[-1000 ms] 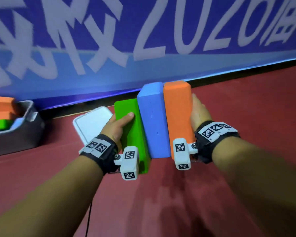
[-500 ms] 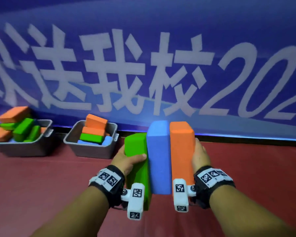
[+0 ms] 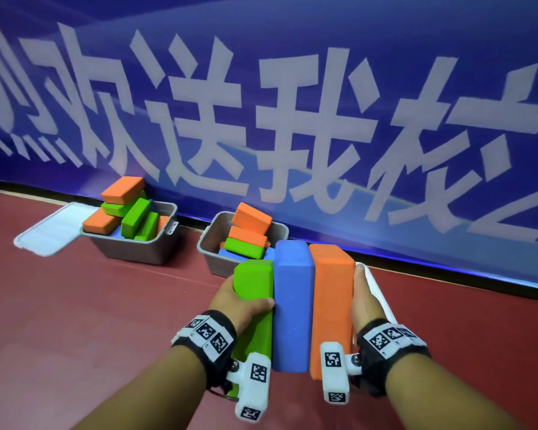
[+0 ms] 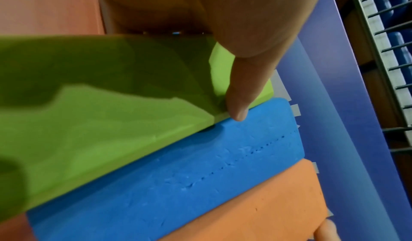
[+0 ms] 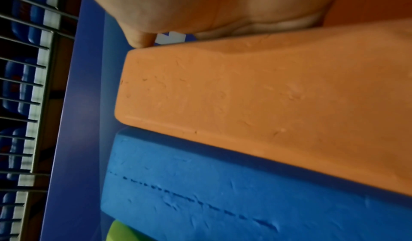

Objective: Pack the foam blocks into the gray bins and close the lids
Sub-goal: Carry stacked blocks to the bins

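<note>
Three foam blocks stand side by side, squeezed between my hands: a green block (image 3: 255,280), a blue block (image 3: 292,305) and an orange block (image 3: 333,305). My left hand (image 3: 236,302) grips the green block (image 4: 100,121), thumb (image 4: 243,86) laid across its top to the blue block (image 4: 200,174). My right hand (image 3: 364,299) presses flat against the outer side of the orange block (image 5: 267,104). Just beyond the blocks sits an uncovered gray bin (image 3: 205,243) holding orange, green and blue blocks. A second gray bin (image 3: 131,252), heaped with blocks, stands further left.
A white lid (image 3: 41,234) lies on the red floor left of the far bin. Another white lid (image 3: 379,293) shows under my right hand. A blue banner with white characters (image 3: 292,119) runs along the floor edge behind the bins.
The view has swung left and the two bins have come nearer. My hands have carried the three squeezed blocks up to the nearer bin, with the same hold.
</note>
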Motion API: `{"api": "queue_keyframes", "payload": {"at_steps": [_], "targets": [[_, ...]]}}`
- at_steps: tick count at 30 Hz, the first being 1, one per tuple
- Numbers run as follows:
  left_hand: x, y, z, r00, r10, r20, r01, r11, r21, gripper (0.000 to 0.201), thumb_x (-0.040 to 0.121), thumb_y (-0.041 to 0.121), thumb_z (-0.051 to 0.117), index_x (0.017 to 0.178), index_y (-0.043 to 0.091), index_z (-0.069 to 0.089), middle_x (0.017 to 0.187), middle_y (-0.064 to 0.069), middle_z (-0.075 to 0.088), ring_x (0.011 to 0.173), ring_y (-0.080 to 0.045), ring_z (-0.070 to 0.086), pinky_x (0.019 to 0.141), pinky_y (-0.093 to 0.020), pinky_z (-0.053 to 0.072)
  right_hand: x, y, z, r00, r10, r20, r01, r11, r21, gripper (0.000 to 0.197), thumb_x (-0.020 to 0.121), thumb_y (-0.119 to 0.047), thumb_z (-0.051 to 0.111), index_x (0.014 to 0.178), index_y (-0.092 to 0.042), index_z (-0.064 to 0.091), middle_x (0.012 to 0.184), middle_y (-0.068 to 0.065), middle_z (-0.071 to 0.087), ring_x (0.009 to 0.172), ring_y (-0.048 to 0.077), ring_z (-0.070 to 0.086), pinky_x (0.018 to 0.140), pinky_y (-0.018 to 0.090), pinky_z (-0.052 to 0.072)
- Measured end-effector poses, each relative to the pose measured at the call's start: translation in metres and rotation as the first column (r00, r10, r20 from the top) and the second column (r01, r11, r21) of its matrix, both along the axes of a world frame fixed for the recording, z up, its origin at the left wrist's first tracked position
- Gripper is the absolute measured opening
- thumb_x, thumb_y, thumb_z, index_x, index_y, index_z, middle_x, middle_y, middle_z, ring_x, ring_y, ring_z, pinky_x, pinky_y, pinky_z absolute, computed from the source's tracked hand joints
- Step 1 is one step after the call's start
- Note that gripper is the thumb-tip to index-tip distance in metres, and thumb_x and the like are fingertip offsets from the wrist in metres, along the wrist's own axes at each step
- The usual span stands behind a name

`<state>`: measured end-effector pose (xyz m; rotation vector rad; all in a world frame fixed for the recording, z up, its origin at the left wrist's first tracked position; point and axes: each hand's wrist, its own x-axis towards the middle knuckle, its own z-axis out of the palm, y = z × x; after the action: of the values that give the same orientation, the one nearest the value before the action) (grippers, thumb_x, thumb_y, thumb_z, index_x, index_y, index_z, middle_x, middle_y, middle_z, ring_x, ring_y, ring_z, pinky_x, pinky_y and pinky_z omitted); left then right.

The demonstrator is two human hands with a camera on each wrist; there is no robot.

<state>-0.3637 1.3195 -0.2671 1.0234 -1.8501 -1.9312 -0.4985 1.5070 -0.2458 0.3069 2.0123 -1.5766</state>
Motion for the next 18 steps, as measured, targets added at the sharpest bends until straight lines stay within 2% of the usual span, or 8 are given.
{"api": "queue_keyframes", "payload": {"at_steps": [2,4,8,10,12,15,18], "targets": [[-0.026,-0.042,-0.004,0.999,-0.006,0.032,0.008,0.998,-0.057,0.071,0.042,0.029,0.086,0.108,0.022,0.062,0.093,0.001,0.074,0.082,-0.015,0.071,0.071,-0.028,0.054,-0.026,-0.042,-0.012,0.999,0.026,0.033,-0.025,1.0,-0.011,0.093,0.053,-0.098,0.036,0.105,-0.03,0.071,0.1,0.0,0.075,0.097,0.028,0.069,0.101,0.047,0.047],[-0.056,-0.087,-0.008,0.998,-0.014,0.067,0.021,0.994,-0.108,0.061,0.047,0.027,0.089,0.101,0.024,0.061,0.092,0.002,0.073,0.079,-0.012,0.069,0.071,-0.028,0.053,-0.053,-0.087,-0.017,0.997,0.054,0.056,-0.053,0.999,-0.012,0.1,0.05,-0.099,0.039,0.114,-0.028,0.067,0.11,0.0,0.072,0.105,0.027,0.065,0.105,0.046,0.043],[-0.126,-0.183,-0.019,0.992,-0.001,0.127,0.018,0.99,-0.136,0.063,0.051,0.024,0.085,0.109,0.022,0.06,0.089,0.002,0.07,0.077,-0.015,0.067,0.073,-0.031,0.055,-0.124,-0.186,-0.049,0.992,0.096,0.088,-0.095,0.995,-0.011,0.109,0.044,-0.102,0.041,0.126,-0.033,0.06,0.129,-0.003,0.063,0.122,0.023,0.056,0.112,0.044,0.034],[-0.15,-0.222,-0.026,0.989,0.012,0.15,0.007,0.991,-0.13,0.052,0.054,0.019,0.084,0.1,0.024,0.06,0.085,0.004,0.068,0.075,-0.018,0.066,0.072,-0.031,0.054,-0.146,-0.229,-0.047,0.99,0.139,0.04,-0.14,0.99,0.023,0.114,0.043,-0.102,0.042,0.134,-0.034,0.053,0.136,-0.006,0.057,0.126,0.024,0.053,0.112,0.045,0.034],[-0.179,-0.267,-0.032,0.982,0.03,0.184,-0.009,0.994,-0.113,0.047,0.053,0.019,0.084,0.092,0.027,0.059,0.086,0.004,0.068,0.077,-0.02,0.066,0.076,-0.033,0.055,-0.174,-0.276,-0.044,0.988,0.15,0.048,-0.153,0.987,0.056,0.114,0.046,-0.098,0.046,0.137,-0.03,0.048,0.131,-0.003,0.058,0.121,0.026,0.056,0.109,0.045,0.038],[-0.212,-0.321,-0.05,0.969,0.027,0.246,-0.01,0.997,-0.07,0.069,0.045,0.027,0.082,0.11,0.024,0.061,0.095,-0.002,0.071,0.085,-0.023,0.069,0.083,-0.044,0.058,-0.21,-0.327,-0.051,0.982,0.172,0.073,-0.175,0.983,0.046,0.114,0.042,-0.096,0.053,0.133,-0.028,0.049,0.122,-0.001,0.064,0.109,0.026,0.063,0.103,0.045,0.045],[-0.262,-0.38,-0.073,0.958,-0.006,0.285,0.021,0.999,-0.05,0.079,0.044,0.029,0.082,0.118,0.025,0.057,0.099,-0.004,0.071,0.087,-0.024,0.069,0.084,-0.046,0.057,-0.253,-0.381,-0.077,0.987,0.11,0.12,-0.119,0.991,0.067,0.118,0.039,-0.096,0.057,0.135,-0.029,0.047,0.122,-0.002,0.064,0.11,0.026,0.062,0.104,0.045,0.044]]}}
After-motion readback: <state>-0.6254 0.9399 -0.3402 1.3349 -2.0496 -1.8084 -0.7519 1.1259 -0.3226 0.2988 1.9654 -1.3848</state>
